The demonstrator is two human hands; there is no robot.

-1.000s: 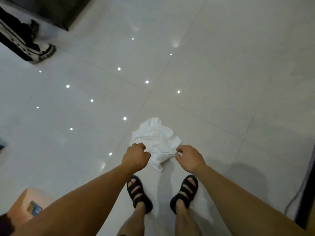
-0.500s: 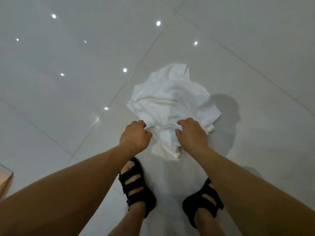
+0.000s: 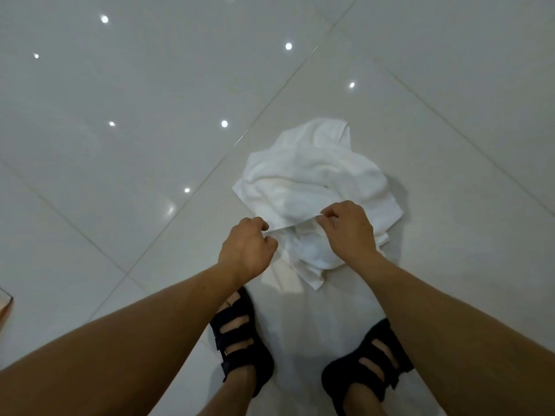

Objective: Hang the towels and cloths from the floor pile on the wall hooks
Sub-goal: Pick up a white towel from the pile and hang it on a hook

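At centre frame, on the glossy tiled floor (image 3: pixel 126 163): a crumpled pile of white towels and cloths (image 3: pixel 315 187), bunched into soft folds and lying just beyond the toes of two black strapped sandals (image 3: pixel 240 343). Just below the middle of the pile, both hands down at its near edge. Left hand (image 3: pixel 246 250) curled into a loose fist, fingers (image 3: pixel 264 225) closed narrow on the left end of one straight cloth hem. Right hand (image 3: pixel 348 229) further right on the same hem, thumb and fingertips pinched on it, other fingers half curled. Hem (image 3: pixel 292 223) stretched taut between the two grips and raised slightly off the heap; rest of that cloth draped back over the pile. Judged very early in the task: one top cloth only taken hold of, not yet lifted clear, the heap beneath apparently untouched. No wall hooks anywhere in view, so nothing seen hanging, and how many pieces make up the pile cannot be told. Left to do, by this reading: raising this cloth free, carrying it to a hook, then the same for every remaining piece. At the far left edge, a sliver of something pale orange (image 3: pixel 5 307), unidentifiable.
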